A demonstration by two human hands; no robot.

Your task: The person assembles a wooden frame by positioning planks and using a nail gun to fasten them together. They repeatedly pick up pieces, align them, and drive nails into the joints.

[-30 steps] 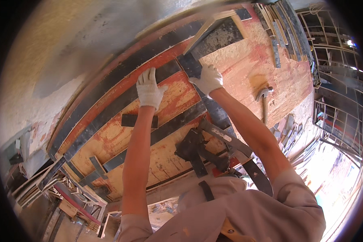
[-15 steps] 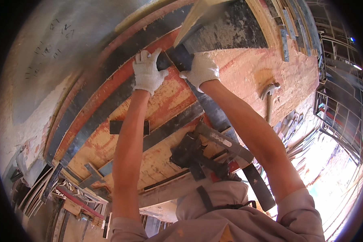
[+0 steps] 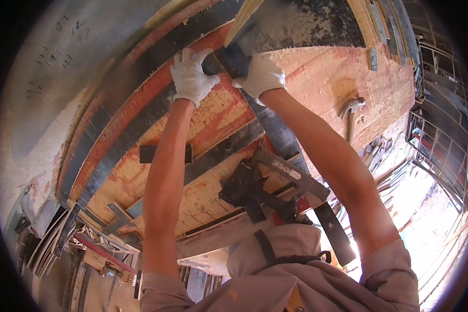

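- The left hand (image 3: 191, 75) in a white glove is closed on the upper end of a dark strip (image 3: 275, 130), and the right hand (image 3: 261, 76) grips it just beside.
- The strip lies across a worn plywood panel (image 3: 317, 83); its long axis runs from the hands at the top down toward the person's waist.
- It looks partly lifted at the top, its lower end not yet free.
- A hammer (image 3: 350, 112) rests to the right, untouched.
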